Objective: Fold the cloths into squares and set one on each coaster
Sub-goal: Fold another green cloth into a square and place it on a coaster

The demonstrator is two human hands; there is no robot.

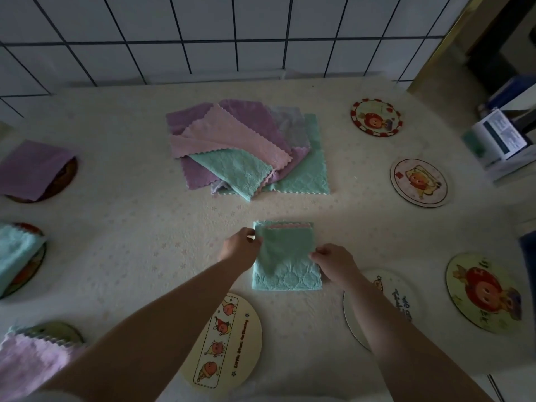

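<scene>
Round printed coaster (229, 340), hands (242, 246) pinching folded waffle-textured green cloth (285, 256)

Both hands, left hand (242, 246) and right hand (333, 261), pinch opposite edges of a folded green cloth (285, 256) on the table (130, 227).

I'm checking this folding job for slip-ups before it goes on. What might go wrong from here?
1. The green cloth is pinched only at its side edges by the left hand and right hand; lifted like that, the fold may sag open.
2. The right forearm lies over a bare coaster and may nudge it.
3. The cloth pile lies loose and overlapping; pulling one cloth may drag others.
</scene>
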